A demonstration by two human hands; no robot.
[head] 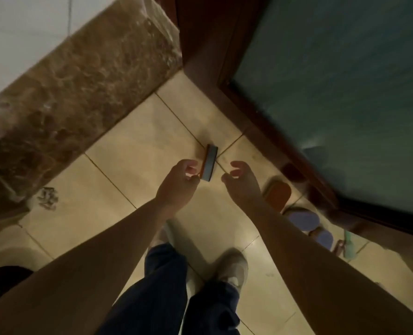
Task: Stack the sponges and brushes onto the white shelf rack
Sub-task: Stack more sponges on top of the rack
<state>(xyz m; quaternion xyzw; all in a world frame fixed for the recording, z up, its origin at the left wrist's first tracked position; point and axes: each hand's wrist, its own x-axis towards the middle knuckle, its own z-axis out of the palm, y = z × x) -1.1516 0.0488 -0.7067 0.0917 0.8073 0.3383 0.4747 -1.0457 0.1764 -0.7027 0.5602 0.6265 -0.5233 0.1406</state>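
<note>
A: Two hands out low over a pale floor. Pinching with the left hand (178, 183), thumb and fingertips curled on the near end of a slim rectangular sponge block (209, 163), grey scouring face with an orange foam edge. Holding nothing in the right hand (240, 180), with fingers loosely curled and half spread, just right of the block and apart from it.

B: Weak grip, by the look of it?

A: Probably. Gripping by one end only, with the rest reaching out beyond the fingertips. Could twist loose and drop, judging by that. Might also squash under a hard pinch, being foam.

B: Anything underfoot?

A: Below the hands, soft grey-white shoes (234, 268) and dark blue cloth trousers (166, 286) on glossy beige ceramic floor tiles (133, 151). Could skid there if wet; cannot tell wetness. Right of the right fingers, rounded orange-brown slippers (276, 193) and soft-looking lilac slippers (303, 220): easy to trip over when turning.

B: And past the fingertips?

A: Beyond, a dark red-brown wooden door frame (200, 56) around frosted greenish glass (333, 81). Left of the left fingers, a mottled brown polished marble slab (79, 81). No sight of the white shelf rack, so no judging the carry.
</note>
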